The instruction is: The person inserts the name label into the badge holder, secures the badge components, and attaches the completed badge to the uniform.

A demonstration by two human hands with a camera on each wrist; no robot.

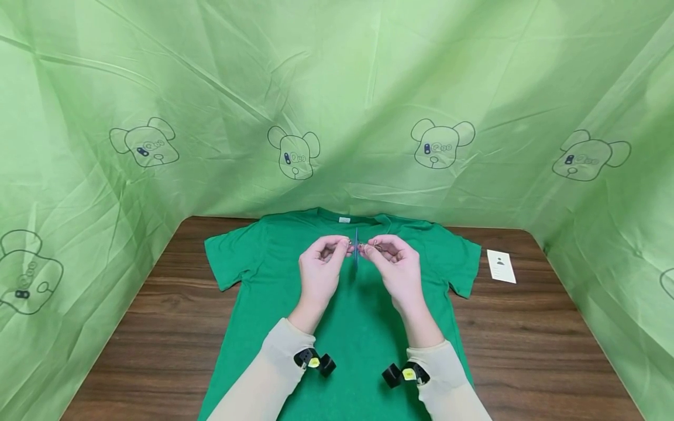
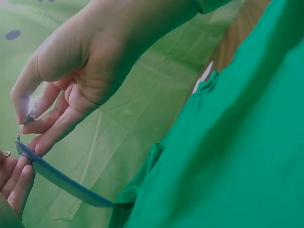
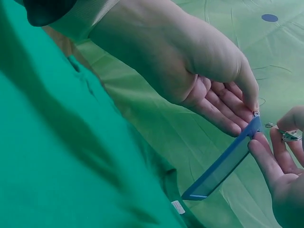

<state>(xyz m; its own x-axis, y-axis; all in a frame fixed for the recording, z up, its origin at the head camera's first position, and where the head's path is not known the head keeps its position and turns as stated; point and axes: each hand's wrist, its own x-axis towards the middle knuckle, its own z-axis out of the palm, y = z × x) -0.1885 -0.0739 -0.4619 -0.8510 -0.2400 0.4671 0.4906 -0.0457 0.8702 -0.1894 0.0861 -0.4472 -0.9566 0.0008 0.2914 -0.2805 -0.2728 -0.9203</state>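
A thin badge holder with a blue edge (image 1: 356, 235) hangs upright over the green T-shirt (image 1: 347, 327), edge-on in the head view. My left hand (image 1: 321, 266) pinches its top edge beside a small metal piece. Between thumb and finger my right hand (image 1: 401, 270) holds a small silver metal clip (image 3: 290, 136), just apart from the holder's top. In the right wrist view, other right-hand fingers (image 3: 266, 156) lie against the holder's upper edge, and its clear window (image 3: 223, 168) shows below.
The T-shirt lies spread on a brown wooden table (image 1: 526, 339), collar at the far side. To its right is a white card with a person icon (image 1: 501, 266). A green sheet with printed bear heads (image 1: 337, 70) encloses the table's back and sides.
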